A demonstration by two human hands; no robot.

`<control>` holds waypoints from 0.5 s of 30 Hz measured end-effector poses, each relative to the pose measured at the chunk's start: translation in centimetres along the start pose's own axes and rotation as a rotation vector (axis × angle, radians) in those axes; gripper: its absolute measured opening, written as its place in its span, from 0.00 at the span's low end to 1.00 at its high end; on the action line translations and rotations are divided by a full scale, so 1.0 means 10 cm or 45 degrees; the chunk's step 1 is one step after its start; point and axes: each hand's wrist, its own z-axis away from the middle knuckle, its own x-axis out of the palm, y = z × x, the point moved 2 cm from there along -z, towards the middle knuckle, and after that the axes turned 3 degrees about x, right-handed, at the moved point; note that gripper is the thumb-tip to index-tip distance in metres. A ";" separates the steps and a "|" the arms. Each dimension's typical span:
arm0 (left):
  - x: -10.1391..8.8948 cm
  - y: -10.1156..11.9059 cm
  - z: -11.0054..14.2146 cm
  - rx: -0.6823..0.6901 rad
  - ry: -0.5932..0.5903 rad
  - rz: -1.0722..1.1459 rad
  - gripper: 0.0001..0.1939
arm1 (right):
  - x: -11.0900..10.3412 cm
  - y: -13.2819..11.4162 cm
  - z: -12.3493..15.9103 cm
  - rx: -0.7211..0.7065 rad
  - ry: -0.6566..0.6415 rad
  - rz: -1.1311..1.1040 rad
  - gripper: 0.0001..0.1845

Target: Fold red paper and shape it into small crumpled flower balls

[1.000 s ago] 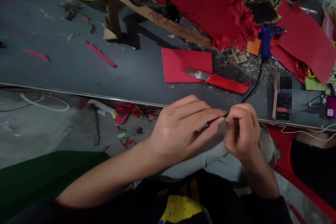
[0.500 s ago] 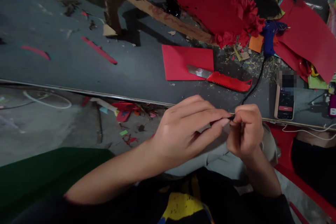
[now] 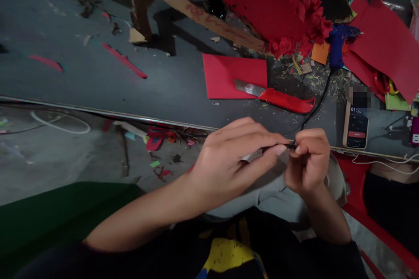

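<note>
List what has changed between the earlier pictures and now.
The left hand and right hand have shifted slightly rightward at the fingertips; more of the small dark piece between them shows. Nothing was visibly let go. The knife, red sheet and phone stayed put.

A craft workspace, its table (image 3: pixel 81 78) strewn with paper scraps (image 3: pixel 303 67).

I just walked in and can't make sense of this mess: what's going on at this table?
Someone's left hand and right hand pinch a small dark piece between their fingertips, just off the table's edge. On the table, a red-handled knife lies with its blade over a red sheet.
</note>
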 end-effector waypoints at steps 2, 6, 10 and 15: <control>-0.01 0.00 0.00 -0.015 0.007 0.011 0.03 | 0.00 0.02 0.01 0.026 -0.010 -0.057 0.06; -0.02 0.00 0.01 -0.066 0.007 0.045 0.04 | 0.02 0.05 0.03 0.047 -0.026 -0.158 0.05; -0.02 0.00 0.03 -0.130 0.000 0.029 0.04 | 0.04 0.07 0.04 0.079 -0.005 -0.211 0.04; -0.01 0.00 0.02 -0.144 0.006 0.014 0.05 | 0.06 0.07 0.03 0.116 -0.029 -0.281 0.04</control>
